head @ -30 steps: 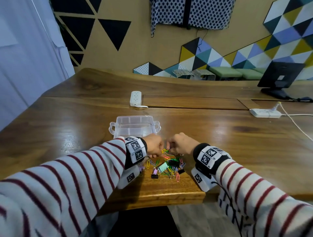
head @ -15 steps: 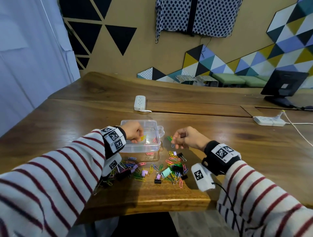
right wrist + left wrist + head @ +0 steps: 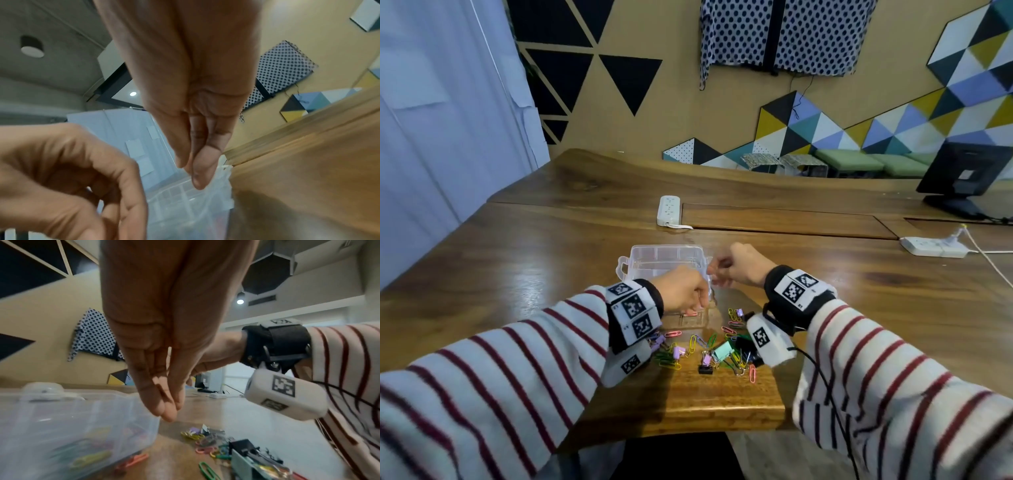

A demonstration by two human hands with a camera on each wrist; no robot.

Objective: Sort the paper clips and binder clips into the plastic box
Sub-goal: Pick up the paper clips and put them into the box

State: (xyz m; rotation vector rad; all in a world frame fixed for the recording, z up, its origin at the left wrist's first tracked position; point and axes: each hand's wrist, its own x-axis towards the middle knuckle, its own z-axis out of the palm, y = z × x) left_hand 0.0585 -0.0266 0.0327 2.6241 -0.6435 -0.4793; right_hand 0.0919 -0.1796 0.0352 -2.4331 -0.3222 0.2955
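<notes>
Head view: While both hands hover at the plastic box [image 3: 666, 255], we see the left hand [image 3: 681, 289] over its near right corner and the right hand [image 3: 743, 265] at its right rim. The loose clips [image 3: 709, 349] lie on the table [image 3: 517, 274] nearer us, below both hands, so the left hand is nearer them.
Left wrist view: we see the left hand's fingertips [image 3: 164, 408] pressed together, pointing down just past the box wall [image 3: 82, 418]; whether they pinch anything we cannot tell. Paper clips already lie inside (colours blurred).
Right wrist view: the right hand's fingertips [image 3: 200, 170] are closed together above the box's compartments; no clip shows, so we cannot tell.
Change: half a second ago the left hand was inside the box and the right hand held clips to its right; now the left has drawn back toward the pile and the right has reached the rim.
</notes>
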